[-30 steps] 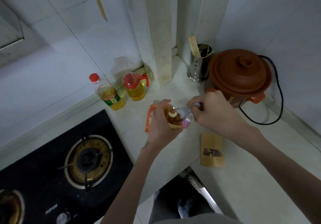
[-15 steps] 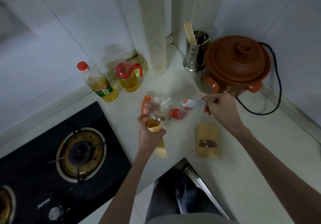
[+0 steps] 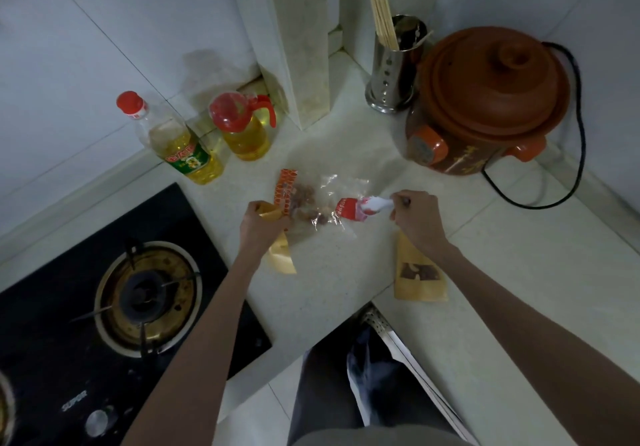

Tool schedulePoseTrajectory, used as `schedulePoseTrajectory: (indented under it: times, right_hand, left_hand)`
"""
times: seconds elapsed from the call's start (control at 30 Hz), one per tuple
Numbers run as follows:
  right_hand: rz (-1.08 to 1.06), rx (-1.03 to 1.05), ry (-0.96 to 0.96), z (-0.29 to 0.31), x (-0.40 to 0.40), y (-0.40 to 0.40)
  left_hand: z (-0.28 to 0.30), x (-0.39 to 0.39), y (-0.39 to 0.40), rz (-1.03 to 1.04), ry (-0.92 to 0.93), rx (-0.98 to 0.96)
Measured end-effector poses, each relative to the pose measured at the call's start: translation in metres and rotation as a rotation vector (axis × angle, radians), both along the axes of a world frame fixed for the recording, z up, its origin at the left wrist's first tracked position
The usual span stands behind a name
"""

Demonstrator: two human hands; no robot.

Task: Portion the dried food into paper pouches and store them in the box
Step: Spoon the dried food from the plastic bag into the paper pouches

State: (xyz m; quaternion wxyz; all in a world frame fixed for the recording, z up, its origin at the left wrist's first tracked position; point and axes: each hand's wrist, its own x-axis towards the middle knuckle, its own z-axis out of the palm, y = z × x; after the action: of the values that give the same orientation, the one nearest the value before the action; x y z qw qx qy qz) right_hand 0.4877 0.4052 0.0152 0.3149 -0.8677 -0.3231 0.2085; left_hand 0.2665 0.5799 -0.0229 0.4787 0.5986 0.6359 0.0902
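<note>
Your left hand (image 3: 258, 225) grips a paper pouch (image 3: 281, 255) by its open top, beside the clear plastic bag (image 3: 322, 203) of dried food (image 3: 304, 199) on the counter (image 3: 519, 289). Your right hand (image 3: 414, 218) pinches a white spoon (image 3: 375, 204) at the bag. A second pouch (image 3: 419, 277) lies under your right wrist.
</note>
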Motion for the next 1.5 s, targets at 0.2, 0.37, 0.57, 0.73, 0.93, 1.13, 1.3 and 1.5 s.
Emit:
schedulePoseTrajectory:
  times: [0.2, 0.37, 0.57, 0.73, 0.93, 1.13, 1.3, 1.5]
  right_hand:
    - [0.078, -0.027, 0.065, -0.023, -0.009, 0.032]
    - [0.034, -0.003, 0.335, -0.034, -0.015, 0.055]
    - [0.004, 0.099, 0.175, -0.043, -0.03, 0.074]
    - [0.031, 0.088, -0.056, -0.048, -0.04, 0.089]
    - [-0.023, 0.127, -0.142, -0.05, -0.051, 0.097]
    - [0.108, 0.082, -0.137, -0.051, -0.059, 0.109]
    - [0.104, 0.006, 0.087, -0.057, -0.05, 0.11]
    - [-0.173, -0.017, 0.512, -0.064, -0.034, 0.102]
  left_hand:
    - [-0.014, 0.015, 0.018, -0.073, 0.006, -0.093]
    - [-0.025, 0.021, 0.027, -0.069, -0.05, -0.188]
    - [-0.031, 0.023, 0.033, -0.061, -0.079, -0.231]
    - [-0.038, 0.024, 0.028, -0.063, -0.149, -0.271]
    - [-0.045, 0.027, 0.028, -0.054, -0.149, -0.292]
    - [-0.044, 0.028, 0.024, -0.101, -0.125, -0.277]
    - [-0.041, 0.027, 0.019, -0.091, -0.145, -0.251]
    - [-0.04, 0.027, 0.018, -0.094, -0.164, -0.22]
